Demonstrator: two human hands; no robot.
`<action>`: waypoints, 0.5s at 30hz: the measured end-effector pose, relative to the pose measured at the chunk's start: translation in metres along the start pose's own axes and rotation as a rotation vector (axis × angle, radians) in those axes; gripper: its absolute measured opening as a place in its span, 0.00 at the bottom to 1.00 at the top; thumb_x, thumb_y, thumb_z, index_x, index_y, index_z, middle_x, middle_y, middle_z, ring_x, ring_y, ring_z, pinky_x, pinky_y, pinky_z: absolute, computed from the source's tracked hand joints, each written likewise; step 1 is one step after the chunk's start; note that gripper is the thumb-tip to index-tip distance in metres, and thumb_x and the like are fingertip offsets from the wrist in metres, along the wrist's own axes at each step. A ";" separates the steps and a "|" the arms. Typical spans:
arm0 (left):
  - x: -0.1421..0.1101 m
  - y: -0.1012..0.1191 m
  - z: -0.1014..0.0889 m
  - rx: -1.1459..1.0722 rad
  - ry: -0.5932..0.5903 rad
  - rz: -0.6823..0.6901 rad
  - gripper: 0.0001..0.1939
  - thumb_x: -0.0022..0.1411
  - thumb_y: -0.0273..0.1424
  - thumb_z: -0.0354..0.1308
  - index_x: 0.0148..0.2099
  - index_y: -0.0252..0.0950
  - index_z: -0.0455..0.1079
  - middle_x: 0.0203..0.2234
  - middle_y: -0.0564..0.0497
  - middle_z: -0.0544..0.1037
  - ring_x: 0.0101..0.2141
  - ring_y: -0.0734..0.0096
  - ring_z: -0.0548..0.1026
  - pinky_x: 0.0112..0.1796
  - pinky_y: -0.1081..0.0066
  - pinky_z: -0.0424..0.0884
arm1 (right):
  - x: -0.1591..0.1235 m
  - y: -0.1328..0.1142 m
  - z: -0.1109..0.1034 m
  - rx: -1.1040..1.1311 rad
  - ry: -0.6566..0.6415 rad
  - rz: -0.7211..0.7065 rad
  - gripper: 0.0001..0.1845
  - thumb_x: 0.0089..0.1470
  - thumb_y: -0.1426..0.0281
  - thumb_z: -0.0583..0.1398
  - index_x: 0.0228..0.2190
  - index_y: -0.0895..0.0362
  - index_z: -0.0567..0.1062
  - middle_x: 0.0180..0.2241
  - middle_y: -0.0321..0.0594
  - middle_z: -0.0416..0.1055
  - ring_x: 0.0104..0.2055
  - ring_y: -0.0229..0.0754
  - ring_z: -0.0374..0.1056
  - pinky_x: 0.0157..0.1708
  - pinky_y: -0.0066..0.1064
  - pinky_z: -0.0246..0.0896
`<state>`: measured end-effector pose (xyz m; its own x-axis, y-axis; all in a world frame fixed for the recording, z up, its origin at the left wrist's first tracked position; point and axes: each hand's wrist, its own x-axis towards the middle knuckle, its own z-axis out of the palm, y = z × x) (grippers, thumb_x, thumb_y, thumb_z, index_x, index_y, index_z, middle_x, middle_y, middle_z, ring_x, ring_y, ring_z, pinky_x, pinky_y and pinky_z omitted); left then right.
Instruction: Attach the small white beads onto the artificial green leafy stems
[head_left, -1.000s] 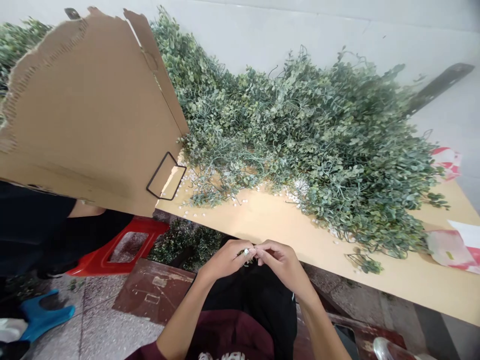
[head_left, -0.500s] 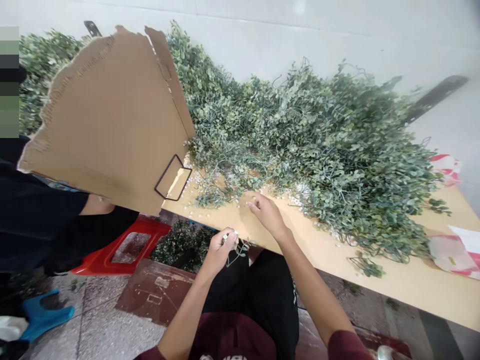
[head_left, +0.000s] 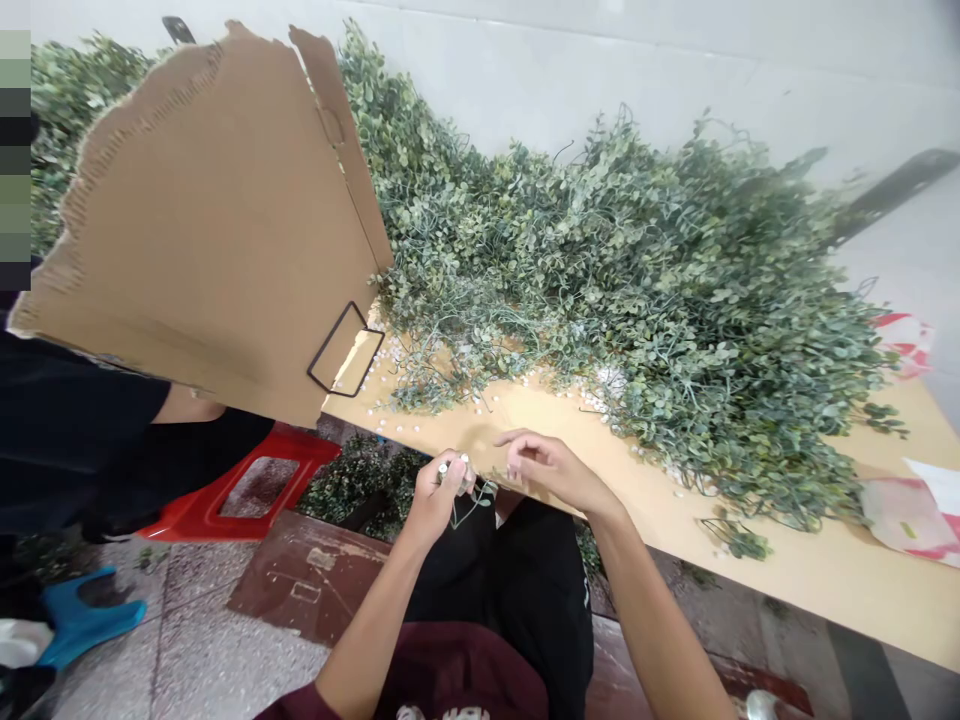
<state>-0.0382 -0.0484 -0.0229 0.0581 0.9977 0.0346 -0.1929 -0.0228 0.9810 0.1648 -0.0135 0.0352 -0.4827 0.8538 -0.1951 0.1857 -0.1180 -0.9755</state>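
Observation:
My left hand [head_left: 435,490] is closed at the table's front edge, over my lap. Pinched in it is a thin artificial leaf sprig [head_left: 471,508] whose green stem hangs below the fingers, and small white caps [head_left: 463,460] show at the fingertips. Just right of it, my right hand [head_left: 551,468] hovers over the table edge with its fingers loosely bent and apart; I see nothing in them. Beyond both hands spreads a large heap of artificial eucalyptus-like greenery [head_left: 615,260]. More white caps [head_left: 611,385] lie scattered along its near side.
A torn cardboard sheet [head_left: 210,220] stands upright on the left of the table [head_left: 675,520], with a black wire frame [head_left: 346,350] by its lower corner. Behind it sits another person [head_left: 75,430]. A red stool [head_left: 247,490] is at lower left, and plastic packaging [head_left: 907,510] lies at right.
My right hand has come back from the tabletop toward my left hand, and its fingers have spread. The left hand has stayed almost in place with the sprig.

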 end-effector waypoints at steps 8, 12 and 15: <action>0.001 0.004 0.019 0.030 0.009 0.048 0.24 0.65 0.49 0.48 0.26 0.35 0.61 0.21 0.54 0.62 0.24 0.75 0.60 0.27 0.73 0.58 | -0.022 0.014 0.013 0.317 -0.045 0.025 0.14 0.55 0.60 0.63 0.30 0.59 0.73 0.49 0.47 0.70 0.32 0.39 0.73 0.31 0.33 0.72; 0.000 0.011 0.024 0.103 -0.007 0.045 0.21 0.65 0.47 0.48 0.28 0.35 0.62 0.23 0.54 0.63 0.24 0.75 0.60 0.28 0.73 0.59 | -0.021 0.020 0.018 0.323 0.064 -0.040 0.12 0.54 0.61 0.64 0.29 0.58 0.74 0.41 0.43 0.72 0.30 0.38 0.70 0.32 0.33 0.71; -0.002 0.014 0.027 0.184 -0.060 0.003 0.16 0.61 0.44 0.54 0.31 0.35 0.63 0.24 0.55 0.63 0.26 0.74 0.62 0.29 0.74 0.61 | -0.023 0.018 0.020 0.255 0.138 -0.091 0.12 0.54 0.61 0.64 0.29 0.57 0.75 0.33 0.41 0.71 0.32 0.41 0.70 0.32 0.33 0.70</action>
<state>-0.0145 -0.0527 -0.0036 0.1172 0.9922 0.0436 -0.0108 -0.0427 0.9990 0.1623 -0.0448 0.0198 -0.3637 0.9253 -0.1075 -0.0820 -0.1467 -0.9858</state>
